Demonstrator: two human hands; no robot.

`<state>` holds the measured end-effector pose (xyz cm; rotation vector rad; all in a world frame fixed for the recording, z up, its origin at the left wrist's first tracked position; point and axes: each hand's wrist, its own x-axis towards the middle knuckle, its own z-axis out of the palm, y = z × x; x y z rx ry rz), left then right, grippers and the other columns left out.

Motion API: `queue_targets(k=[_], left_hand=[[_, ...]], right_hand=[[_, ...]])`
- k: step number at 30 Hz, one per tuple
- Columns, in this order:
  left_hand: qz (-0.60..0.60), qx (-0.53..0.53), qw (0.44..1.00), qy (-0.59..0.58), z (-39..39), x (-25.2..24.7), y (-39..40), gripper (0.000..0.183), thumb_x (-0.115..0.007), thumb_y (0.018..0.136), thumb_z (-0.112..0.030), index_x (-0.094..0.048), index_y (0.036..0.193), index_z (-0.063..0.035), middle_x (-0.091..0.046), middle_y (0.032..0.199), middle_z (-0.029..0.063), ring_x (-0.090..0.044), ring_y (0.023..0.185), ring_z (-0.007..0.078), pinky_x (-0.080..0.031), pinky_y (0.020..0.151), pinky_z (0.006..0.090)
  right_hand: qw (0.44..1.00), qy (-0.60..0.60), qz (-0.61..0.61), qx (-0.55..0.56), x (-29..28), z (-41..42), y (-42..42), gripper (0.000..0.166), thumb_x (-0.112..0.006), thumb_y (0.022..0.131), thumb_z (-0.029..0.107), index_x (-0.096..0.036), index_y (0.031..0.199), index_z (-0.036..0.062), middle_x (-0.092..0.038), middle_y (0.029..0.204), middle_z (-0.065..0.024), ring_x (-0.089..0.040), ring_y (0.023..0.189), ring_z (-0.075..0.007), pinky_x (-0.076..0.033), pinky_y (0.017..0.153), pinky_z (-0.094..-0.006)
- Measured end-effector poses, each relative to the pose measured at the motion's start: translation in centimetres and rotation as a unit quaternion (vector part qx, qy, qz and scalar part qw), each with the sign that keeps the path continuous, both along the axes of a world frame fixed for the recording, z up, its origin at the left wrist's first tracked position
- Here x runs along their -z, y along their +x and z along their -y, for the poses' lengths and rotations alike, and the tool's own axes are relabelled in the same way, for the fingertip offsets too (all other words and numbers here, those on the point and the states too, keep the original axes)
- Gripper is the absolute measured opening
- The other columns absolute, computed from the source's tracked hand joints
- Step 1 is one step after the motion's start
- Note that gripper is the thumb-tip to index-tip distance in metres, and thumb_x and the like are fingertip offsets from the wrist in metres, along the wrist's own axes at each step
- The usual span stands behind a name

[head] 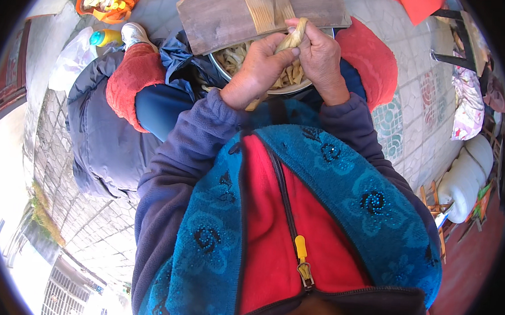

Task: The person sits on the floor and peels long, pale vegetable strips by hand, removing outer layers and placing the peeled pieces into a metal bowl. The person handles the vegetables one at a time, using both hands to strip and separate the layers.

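Observation:
My left hand and my right hand meet above a basin. Between them they pinch a pale yellow, leafy strip, perhaps a preserved vegetable, whose folded end stands up past my fingers. Below, the metal basin holds many pale yellowish pieces, partly hidden by my hands. A weathered wooden board lies across the basin's far side. On top of that sits a lighter wood block, close to my right fingertips.
Left of my legs are a dark padded jacket, a clear plastic bag and a yellow bottle. An orange bag with pale pieces stands beyond. At right are a black-framed stool and a white plastic jug.

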<state>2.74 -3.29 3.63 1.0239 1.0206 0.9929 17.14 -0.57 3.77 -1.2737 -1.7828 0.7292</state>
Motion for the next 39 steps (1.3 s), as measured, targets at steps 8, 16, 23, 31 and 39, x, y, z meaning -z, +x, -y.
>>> queue_targets(k=[8, 16, 23, 31, 39], left_hand=[[-0.476, 0.020, 0.804, 0.357, 1.5, 1.0, -2.4, 0.037, -0.063, 0.079, -0.005, -0.060, 0.116, -0.0073, -0.065, 0.091, 0.0113, -0.065, 0.081, 0.0360, -0.053, 0.062, 0.0412], [-0.280, -0.014, 0.907, 0.314, 2.1, 2.0, -1.7, 0.036, -0.066, 0.084, -0.013, -0.059, 0.118, -0.0073, -0.065, 0.100, 0.0136, -0.066, 0.082, 0.0369, -0.054, 0.069, 0.0447], [-0.413, -0.019, 0.892, 0.181, 1.4, -0.2, -0.5, 0.023, -0.060, 0.091, -0.024, -0.060, 0.106, -0.0067, -0.065, 0.082, 0.0189, -0.065, 0.080, 0.0415, -0.052, 0.068, 0.0461], [0.081, 0.027, 0.987, -0.137, 2.6, 0.0, -2.8, 0.027, -0.051, 0.102, -0.028, -0.063, 0.102, -0.0037, -0.049, 0.064, -0.0040, -0.036, 0.049, 0.0037, -0.025, 0.044, 0.0184], [-0.409, 0.000, 0.886, 0.220, 3.4, 0.3, -4.5, 0.011, -0.061, 0.092, -0.020, -0.063, 0.097, -0.0094, -0.066, 0.082, 0.0169, -0.064, 0.076, 0.0392, -0.052, 0.063, 0.0451]], right_hand=[[0.944, -0.296, -0.119, -0.084, 4.9, 1.6, 1.5, 0.023, -0.056, 0.098, 0.023, -0.069, 0.102, 0.0044, -0.070, 0.089, -0.0063, -0.067, 0.081, -0.0208, -0.051, 0.073, -0.0332], [0.663, -0.499, -0.529, -0.180, 5.6, 2.7, 1.3, 0.024, -0.050, 0.098, 0.012, -0.061, 0.119, 0.0030, -0.061, 0.121, -0.0082, -0.059, 0.108, -0.0187, -0.047, 0.093, -0.0332], [0.989, -0.059, -0.112, -0.081, 3.2, 2.1, 0.1, 0.015, -0.059, 0.087, -0.001, -0.067, 0.098, -0.0055, -0.061, 0.119, -0.0111, -0.058, 0.109, -0.0192, -0.045, 0.093, -0.0281], [0.920, -0.161, -0.356, -0.037, 2.2, 1.2, 0.0, 0.017, -0.055, 0.093, -0.002, -0.067, 0.103, -0.0069, -0.057, 0.122, -0.0080, -0.058, 0.108, -0.0182, -0.044, 0.096, -0.0293], [0.974, -0.155, -0.151, -0.065, 0.0, -0.2, 3.3, 0.029, -0.057, 0.097, 0.014, -0.060, 0.122, 0.0004, -0.058, 0.125, -0.0085, -0.057, 0.114, -0.0174, -0.046, 0.096, -0.0327]])
